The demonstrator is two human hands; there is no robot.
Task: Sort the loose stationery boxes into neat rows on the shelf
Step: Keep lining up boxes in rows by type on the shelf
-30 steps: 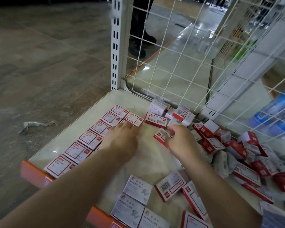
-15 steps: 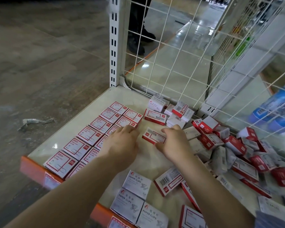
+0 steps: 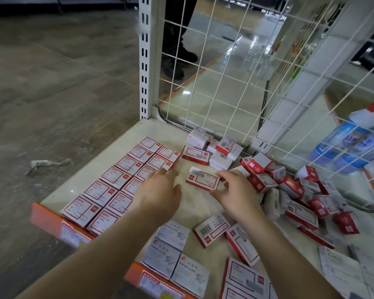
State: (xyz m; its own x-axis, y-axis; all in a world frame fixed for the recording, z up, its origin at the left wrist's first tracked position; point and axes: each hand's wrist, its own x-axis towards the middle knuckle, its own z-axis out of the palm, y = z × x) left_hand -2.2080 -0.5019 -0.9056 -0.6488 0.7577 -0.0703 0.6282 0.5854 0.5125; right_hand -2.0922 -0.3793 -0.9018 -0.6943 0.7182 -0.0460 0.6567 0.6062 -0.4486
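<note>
Head view: a flat red-and-white stationery box (image 3: 203,179) lies face up on the cream shelf (image 3: 125,137), between both hands. Right hand (image 3: 235,192) pinches its right end, thumb at the near edge, fingers at the far edge. Left hand (image 3: 160,190) rests open, fingers straight, on the two neat rows of boxes (image 3: 121,180) at left.

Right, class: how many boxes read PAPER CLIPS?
3 boxes, clustered at the shelf's front edge: one behind, two at the lip. White boxes at the back may match.
</note>
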